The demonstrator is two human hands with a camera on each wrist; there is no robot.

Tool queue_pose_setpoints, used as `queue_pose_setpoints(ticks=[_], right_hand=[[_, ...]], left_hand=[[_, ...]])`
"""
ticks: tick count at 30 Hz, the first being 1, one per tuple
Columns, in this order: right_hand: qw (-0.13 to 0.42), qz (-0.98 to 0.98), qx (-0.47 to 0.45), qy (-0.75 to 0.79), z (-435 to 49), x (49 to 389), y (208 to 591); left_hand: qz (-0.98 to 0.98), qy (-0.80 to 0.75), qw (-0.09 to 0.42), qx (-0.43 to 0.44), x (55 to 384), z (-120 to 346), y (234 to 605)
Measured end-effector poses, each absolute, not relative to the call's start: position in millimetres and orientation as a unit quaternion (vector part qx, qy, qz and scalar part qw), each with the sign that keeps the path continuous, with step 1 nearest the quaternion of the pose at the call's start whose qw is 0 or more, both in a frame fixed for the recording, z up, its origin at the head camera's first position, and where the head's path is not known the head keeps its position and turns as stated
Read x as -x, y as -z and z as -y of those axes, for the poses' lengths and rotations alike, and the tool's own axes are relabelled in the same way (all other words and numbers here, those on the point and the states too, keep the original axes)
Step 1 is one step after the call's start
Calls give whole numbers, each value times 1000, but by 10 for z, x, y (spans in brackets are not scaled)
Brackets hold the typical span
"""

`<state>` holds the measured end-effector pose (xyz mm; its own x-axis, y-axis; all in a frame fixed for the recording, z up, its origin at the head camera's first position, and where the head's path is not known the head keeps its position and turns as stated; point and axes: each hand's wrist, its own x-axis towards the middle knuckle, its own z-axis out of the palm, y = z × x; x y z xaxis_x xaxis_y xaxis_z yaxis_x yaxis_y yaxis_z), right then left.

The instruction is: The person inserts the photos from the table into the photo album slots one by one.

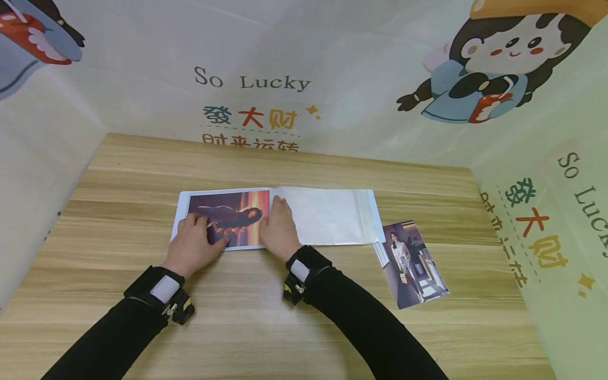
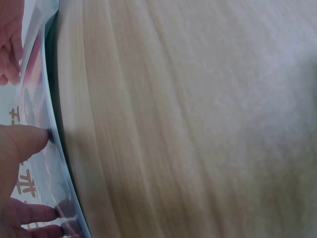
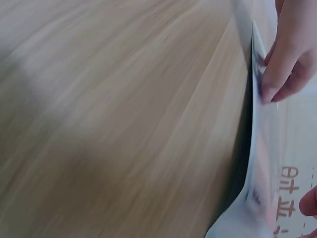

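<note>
In the head view a photo album lies open, its blank white right-hand page (image 1: 328,216) showing. A sunset-toned photo (image 1: 233,203) lies on the left page, under clear plastic in the left wrist view. My left hand (image 1: 195,244) rests on that photo's left part, thumb and fingers spread. At its right edge, by the fold, my right hand (image 1: 281,229) presses with extended fingers. In the left wrist view the left thumb (image 2: 29,139) touches the album's near edge. Only fingertips of the right hand (image 3: 309,203) show in the right wrist view.
A loose photo of a standing person (image 1: 413,264) lies on the wooden table (image 1: 285,327), right of the album, its upper left corner by the album's edge. Printed white sheets (image 1: 356,121) stand as walls at the back and sides.
</note>
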<state>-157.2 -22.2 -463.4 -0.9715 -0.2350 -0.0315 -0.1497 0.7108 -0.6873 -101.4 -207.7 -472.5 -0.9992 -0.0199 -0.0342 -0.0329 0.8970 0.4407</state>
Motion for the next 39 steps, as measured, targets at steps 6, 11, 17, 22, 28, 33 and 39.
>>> queue_pose_setpoints(ticks=[6, 11, 17, 22, 28, 33, 39], right_hand=[[27, -942, 122, 313, -87, 1618, 4748], [11, -953, 94, 288, -462, 1681, 4825], [4, -964, 9, 266, -1132, 1829, 4851], [33, -971, -55, 230, -1859, 1868, 4822], [165, -962, -105, 190, -2503, 1762, 4697], [209, -965, -98, 127, -2763, 1707, 4598], [200, -970, -104, 94, -2928, 1660, 4475]], left_hand=[[-974, -227, 16, 11, 1023, 2066, 4715], [-973, -231, 21, 7, 1015, 2060, 4722], [-972, -233, 21, 11, 990, 2080, 4716], [-972, -233, 23, 13, 977, 2086, 4714], [-973, -230, 18, 13, 982, 2090, 4722], [-974, -226, 23, 14, 1007, 2076, 4734], [-973, -229, 26, 13, 1024, 2052, 4733]])
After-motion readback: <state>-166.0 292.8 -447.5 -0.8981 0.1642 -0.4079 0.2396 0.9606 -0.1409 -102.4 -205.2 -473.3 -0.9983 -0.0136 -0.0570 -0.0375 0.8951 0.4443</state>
